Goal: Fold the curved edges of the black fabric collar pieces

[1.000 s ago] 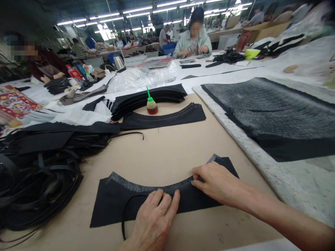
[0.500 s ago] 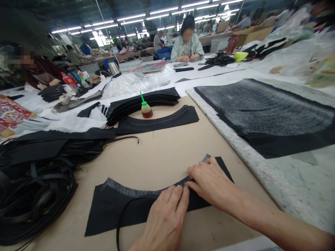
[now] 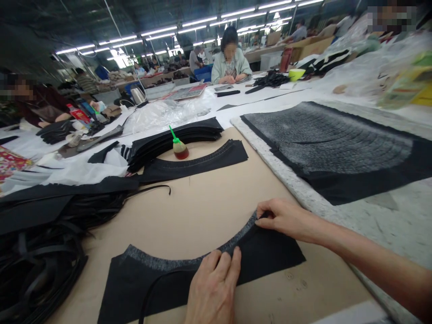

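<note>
while the right hand (image 3: 283,219) pinches its edge, black panel (image 3: 270,258), lower centre: seemingly part-done.
left hand (image 3: 216,283), fingers together, presses; strip (image 3: 147,292) loose, grey band (image 3: 162,264) uncovered.

- Curved fabric panel (image 3: 270,256): black, speckled grey along the curve
- Narrow strip (image 3: 149,289): black
- Squeeze bottle (image 3: 179,146): green nozzle (image 3: 172,133), reddish-brown liquid (image 3: 182,155)
- Counter (image 3: 182,216): tan at frame centre
- Sheet (image 3: 337,139), upper right: black, mottled grey

There is one grey-edged piece (image 3: 177,285) and one amber-filled bottle (image 3: 180,150).
</note>
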Available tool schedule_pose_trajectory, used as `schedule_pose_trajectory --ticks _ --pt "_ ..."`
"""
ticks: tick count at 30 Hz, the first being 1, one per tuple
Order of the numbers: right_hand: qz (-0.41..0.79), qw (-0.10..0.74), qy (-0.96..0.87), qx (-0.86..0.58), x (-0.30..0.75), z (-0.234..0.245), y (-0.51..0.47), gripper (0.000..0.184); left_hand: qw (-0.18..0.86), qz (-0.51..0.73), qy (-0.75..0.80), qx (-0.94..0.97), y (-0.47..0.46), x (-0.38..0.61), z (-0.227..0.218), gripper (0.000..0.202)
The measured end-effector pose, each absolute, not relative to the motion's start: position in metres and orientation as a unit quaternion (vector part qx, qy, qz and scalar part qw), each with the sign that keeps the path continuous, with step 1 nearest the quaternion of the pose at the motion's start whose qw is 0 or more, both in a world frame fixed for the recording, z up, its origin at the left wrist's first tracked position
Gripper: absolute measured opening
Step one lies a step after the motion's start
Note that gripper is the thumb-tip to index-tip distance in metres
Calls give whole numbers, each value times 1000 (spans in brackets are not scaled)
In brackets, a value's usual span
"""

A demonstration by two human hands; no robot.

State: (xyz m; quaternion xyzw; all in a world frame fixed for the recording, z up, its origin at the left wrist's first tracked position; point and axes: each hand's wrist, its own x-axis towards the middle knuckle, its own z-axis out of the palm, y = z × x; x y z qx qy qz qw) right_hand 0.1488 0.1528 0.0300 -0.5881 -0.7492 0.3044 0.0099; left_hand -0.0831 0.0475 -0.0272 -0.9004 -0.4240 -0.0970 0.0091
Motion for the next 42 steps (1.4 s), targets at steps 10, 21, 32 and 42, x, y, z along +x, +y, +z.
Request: schedule_pose_trajectory --ticks 10,21,32,42 --pt "258 27 -749 -609 141 29 143 13 48 -131 -423 -895 48 -78 -30 57" --pt "225 24 -747 -625 140 20 141 13 75 -121 -418 -897 49 -79 -35 52" --pt "253 91 -705 -657 148 3 140 11 115 -127 -428 -887 49 -78 -38 44" --pt "289 159 -693 -641 153 -4 136 10 129 -128 -445 -877 47 -75 -38 43"
